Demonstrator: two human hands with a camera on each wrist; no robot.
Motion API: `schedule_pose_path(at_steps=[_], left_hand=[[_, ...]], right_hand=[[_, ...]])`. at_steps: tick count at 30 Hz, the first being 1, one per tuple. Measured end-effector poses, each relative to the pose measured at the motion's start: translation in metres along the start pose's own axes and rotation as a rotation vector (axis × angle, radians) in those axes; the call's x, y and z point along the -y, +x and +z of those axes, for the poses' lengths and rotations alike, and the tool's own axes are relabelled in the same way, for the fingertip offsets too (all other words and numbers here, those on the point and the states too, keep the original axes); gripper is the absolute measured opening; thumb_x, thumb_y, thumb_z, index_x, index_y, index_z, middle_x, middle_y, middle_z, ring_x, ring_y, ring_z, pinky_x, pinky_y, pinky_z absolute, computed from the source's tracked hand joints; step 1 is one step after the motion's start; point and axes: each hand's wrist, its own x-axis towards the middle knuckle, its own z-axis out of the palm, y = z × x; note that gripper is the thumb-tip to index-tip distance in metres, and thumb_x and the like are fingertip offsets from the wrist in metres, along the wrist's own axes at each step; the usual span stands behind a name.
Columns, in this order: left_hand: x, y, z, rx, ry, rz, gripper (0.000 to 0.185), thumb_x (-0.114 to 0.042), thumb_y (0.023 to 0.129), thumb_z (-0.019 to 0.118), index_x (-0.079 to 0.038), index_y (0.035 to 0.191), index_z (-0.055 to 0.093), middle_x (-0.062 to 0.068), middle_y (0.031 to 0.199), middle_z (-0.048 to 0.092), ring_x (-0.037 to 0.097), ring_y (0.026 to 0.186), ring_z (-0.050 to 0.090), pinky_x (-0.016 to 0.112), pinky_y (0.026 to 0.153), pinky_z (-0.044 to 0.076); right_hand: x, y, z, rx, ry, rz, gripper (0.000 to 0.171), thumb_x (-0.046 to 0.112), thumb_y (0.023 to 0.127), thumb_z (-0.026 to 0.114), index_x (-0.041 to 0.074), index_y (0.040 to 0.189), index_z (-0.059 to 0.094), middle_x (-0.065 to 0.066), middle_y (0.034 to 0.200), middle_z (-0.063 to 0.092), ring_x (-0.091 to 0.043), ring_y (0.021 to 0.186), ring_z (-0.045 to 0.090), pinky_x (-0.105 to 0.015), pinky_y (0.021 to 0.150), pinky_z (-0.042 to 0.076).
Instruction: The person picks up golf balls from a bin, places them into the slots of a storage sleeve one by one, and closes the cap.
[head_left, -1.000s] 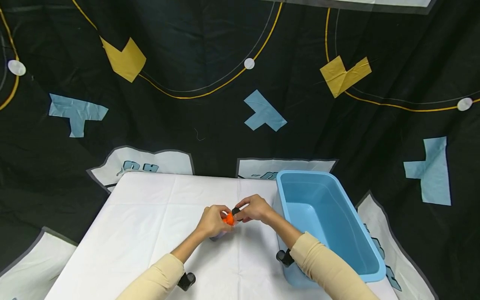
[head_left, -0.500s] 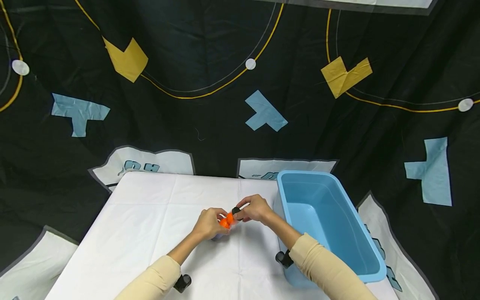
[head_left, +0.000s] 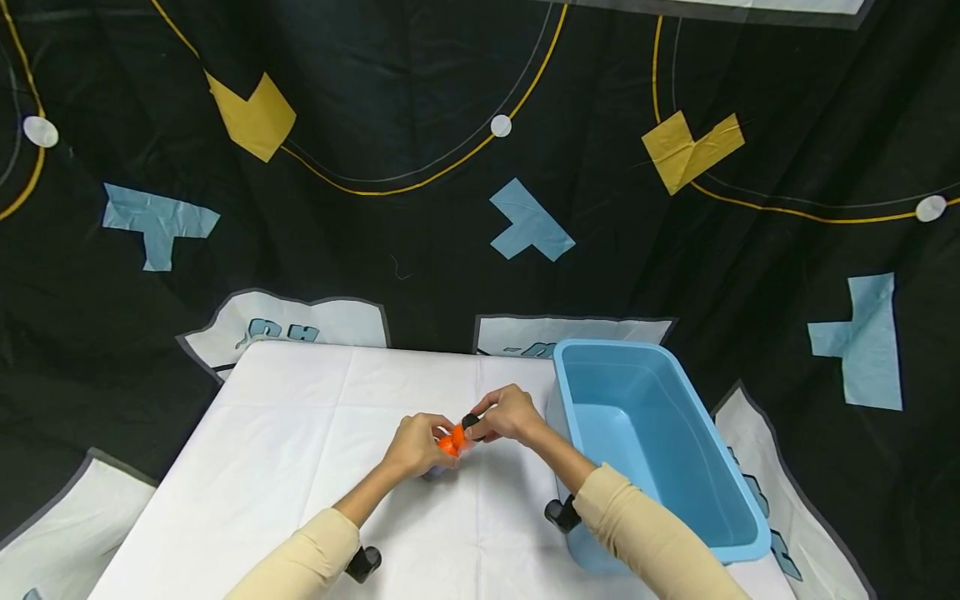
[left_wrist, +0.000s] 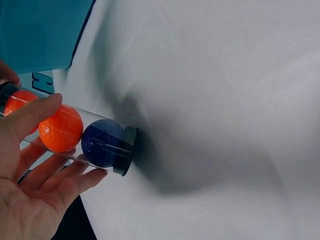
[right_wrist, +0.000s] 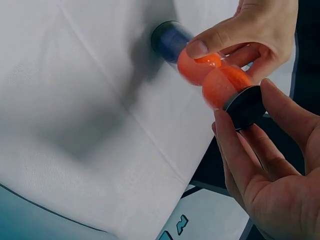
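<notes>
Nearest me I see two cream-sleeved forearms reaching out over the white cloth-covered table (head_left: 300,433), each with a small black camera mount at the wrist. Just left of the light blue plastic bin (head_left: 738,533), my two hands meet over the cloth around a clear plastic tube (left_wrist: 95,142) that holds balls in a row.

My left hand (head_left: 415,446) cradles the tube's body: the fingers lie under it and the thumb (left_wrist: 30,116) curls over the top, so it holds the tube. Through the wall I see an orange ball (left_wrist: 61,128) under that thumb, and beside it a dark blue ball (left_wrist: 102,143) at the end farthest from the bin. That end wears a black cap (left_wrist: 129,151), and it points down toward the cloth; I cannot tell whether it touches.

My right hand (head_left: 510,414) is on the tube's other end, the one nearer the bin. Its fingertips (right_wrist: 227,145) pinch a round black lid (right_wrist: 246,106) there, thumb on one side, fingers on the other. A second orange ball (right_wrist: 225,86) sits right against that lid.

The bin stands open on the table's right side. Beyond the table hangs a black backdrop cloth (head_left: 375,250) with yellow lines and with blue and gold patches.
</notes>
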Motion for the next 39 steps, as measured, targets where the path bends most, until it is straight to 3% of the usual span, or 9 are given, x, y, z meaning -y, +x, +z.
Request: schedule_pose_path(at_steps=[18,32,39], left_hand=[[-0.0006,0.0004,-0.0022,-0.006,-0.006,-0.005,0.04,-0.011,0.061,0.095,-0.008,0.097,0.078,0.01,0.087,0.078,0.021,0.08,0.073,0.035,0.072,0.058],[-0.0027,0.0004,0.0018,0.003,-0.011,0.001,0.041,-0.01,0.061,0.095,-0.006,0.097,0.078,0.01,0.086,0.078,0.019,0.078,0.071,0.033,0.069,0.057],[-0.0022,0.0009,0.0032,-0.008,-0.004,-0.001,0.04,-0.01,0.06,0.096,-0.007,0.096,0.078,0.009,0.085,0.078,0.018,0.076,0.071,0.032,0.068,0.057]], right_hand=[[0.0073,-0.0007,0.003,-0.015,-0.029,-0.003,0.027,-0.001,0.071,0.089,-0.002,0.096,0.079,-0.021,0.099,0.071,-0.021,0.065,0.074,-0.03,0.065,0.061],[0.0037,-0.0027,0.0054,-0.051,-0.118,-0.06,0.024,0.0,0.068,0.091,0.0,0.087,0.078,-0.019,0.088,0.074,-0.024,0.063,0.075,-0.033,0.064,0.062],[0.0006,-0.0027,0.0052,-0.061,-0.097,-0.043,0.024,0.0,0.067,0.092,-0.001,0.087,0.078,-0.02,0.09,0.073,-0.024,0.063,0.075,-0.031,0.061,0.061]])
